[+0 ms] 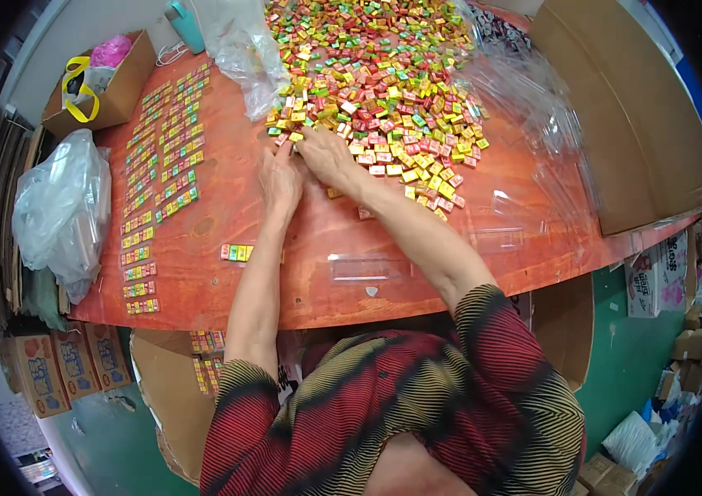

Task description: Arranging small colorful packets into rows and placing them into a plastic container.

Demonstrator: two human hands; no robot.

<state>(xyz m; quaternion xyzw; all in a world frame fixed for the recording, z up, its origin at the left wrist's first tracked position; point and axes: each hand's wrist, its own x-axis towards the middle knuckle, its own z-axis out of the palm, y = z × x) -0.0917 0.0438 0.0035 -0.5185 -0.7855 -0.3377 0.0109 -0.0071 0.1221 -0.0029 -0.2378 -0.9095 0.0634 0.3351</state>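
The left hand (281, 176) and right hand (328, 157) meet at the near left edge of the heap, fingers bent and drawn close together; whether either has a small box pinched between its fingertips is too small to tell. Working here probably goes best with light fingertip contact, taking loose boxes from the rim rather than digging in, and squaring their sides so that they sit flush, faces the same way up. The small boxes (400, 112) lie piled directly beyond the fingertips, touching distance at the rim, and spread away to the right and far side. Nearer the person, a short row of boxes (237, 252) rests on the red tabletop (177, 289) beside the left forearm, near a clear plastic tray (359, 268). Well to the left, more rows (179, 197) stand in columns.
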